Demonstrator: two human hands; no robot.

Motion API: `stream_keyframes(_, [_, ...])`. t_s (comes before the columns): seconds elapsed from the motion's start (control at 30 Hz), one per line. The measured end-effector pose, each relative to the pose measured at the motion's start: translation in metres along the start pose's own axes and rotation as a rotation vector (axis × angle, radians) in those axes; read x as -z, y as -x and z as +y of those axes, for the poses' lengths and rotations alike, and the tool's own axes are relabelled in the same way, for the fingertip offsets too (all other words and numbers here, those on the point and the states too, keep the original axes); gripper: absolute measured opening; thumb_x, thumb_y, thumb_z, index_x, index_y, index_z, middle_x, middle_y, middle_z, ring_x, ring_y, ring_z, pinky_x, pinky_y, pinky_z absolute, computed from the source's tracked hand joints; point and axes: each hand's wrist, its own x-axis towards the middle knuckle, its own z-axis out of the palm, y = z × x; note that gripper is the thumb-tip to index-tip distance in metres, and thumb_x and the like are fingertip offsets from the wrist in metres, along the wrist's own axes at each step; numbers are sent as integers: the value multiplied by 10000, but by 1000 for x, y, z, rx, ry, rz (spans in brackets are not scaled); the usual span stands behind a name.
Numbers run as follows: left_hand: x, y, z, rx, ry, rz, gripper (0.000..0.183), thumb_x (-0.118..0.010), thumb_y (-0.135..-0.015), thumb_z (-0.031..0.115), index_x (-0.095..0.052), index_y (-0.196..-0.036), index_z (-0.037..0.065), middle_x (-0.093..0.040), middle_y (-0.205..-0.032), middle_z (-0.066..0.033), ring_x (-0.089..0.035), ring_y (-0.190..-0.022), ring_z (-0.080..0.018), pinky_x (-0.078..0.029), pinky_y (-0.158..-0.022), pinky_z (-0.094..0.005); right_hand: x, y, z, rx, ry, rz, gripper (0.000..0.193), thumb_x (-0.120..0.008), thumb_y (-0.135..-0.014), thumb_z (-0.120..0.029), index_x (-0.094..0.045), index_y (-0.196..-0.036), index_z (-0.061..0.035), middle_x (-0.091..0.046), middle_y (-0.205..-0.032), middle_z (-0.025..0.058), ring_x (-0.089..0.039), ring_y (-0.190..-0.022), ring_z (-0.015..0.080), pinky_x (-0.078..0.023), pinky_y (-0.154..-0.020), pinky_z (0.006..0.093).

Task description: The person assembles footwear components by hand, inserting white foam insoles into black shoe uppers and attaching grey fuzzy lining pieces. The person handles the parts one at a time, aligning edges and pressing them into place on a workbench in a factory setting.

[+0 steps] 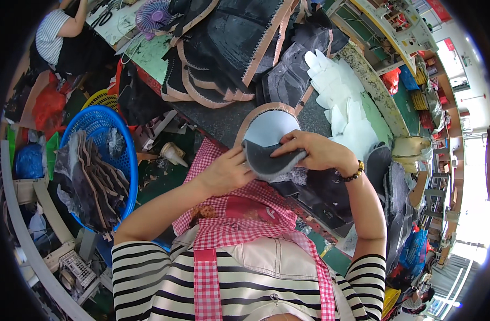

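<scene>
Over the near edge of the work table, both hands hold a dark grey, fuzzy-edged curved fabric piece point(271, 165). My left hand point(226, 172) pinches its left side. My right hand point(315, 151), with a beaded bracelet at the wrist, has its fingers across the upper right part and the thumb partly hidden. Just behind lies a pale, rounded white insert point(271, 128) on a piece with a tan notched border point(254, 114). The grey piece covers the lower part of this insert.
Stacks of dark pieces with tan zigzag edges point(223, 48) lie farther back. A spread of thin white cut pieces point(338, 91) sits to the right. At left stands a blue basket point(133, 160) with more dark pieces. Another person point(60, 35) is at the far left, near a purple fan point(153, 16).
</scene>
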Motion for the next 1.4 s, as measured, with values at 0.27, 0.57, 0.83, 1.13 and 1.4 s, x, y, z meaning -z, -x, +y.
stream_keyframes(0.27, [4, -6, 33, 85, 36, -122, 224, -586, -749, 168, -585, -930, 36, -543, -1049, -170, -525, -1017, -319, -431, -885, -426, -12, -21, 6, -464, 80, 196, 304, -692, -810, -264, -625, -956, -6, -637, -810, 251, -608, -840, 443, -467, -743, 501])
stream_keyframes(0.57, [23, -22, 26, 379, 397, -250, 594, -718, -738, 478, -531, -1118, 62, -439, -1314, -274, -419, -1249, -435, -356, -1028, -501, -58, -21, -26, -278, 666, 328, 174, -593, -779, -72, -527, -940, -89, -569, -759, 123, -653, -680, 301, -526, -548, 392])
stream_keyframes(0.83, [19, -69, -58, 741, 448, -143, 588, -818, -700, 235, -479, -1116, -6, -637, -868, -141, -637, -818, -339, -503, -760, -411, -26, -29, -5, -666, 457, 201, 480, -690, -766, -492, -671, -745, -13, -662, -692, 166, -689, -685, 326, -531, -568, 417])
stream_keyframes(1.13, [27, -55, -29, 741, 699, -167, 298, -780, -719, 121, -650, -958, -2, -604, -697, -95, -572, -644, -114, -458, -615, -307, -50, 36, -42, -438, 269, 406, 350, -715, -793, -335, -576, -786, -14, -639, -673, 145, -644, -636, 340, -491, -549, 430])
stream_keyframes(1.4, [24, -51, -50, 790, 1075, -584, 279, -785, -765, 176, -678, -921, -29, -649, -711, -51, -576, -682, -65, -460, -620, -267, -74, 32, -37, -613, 253, 247, 325, -706, -826, -294, -571, -770, -3, -636, -636, 161, -675, -651, 330, -495, -560, 407])
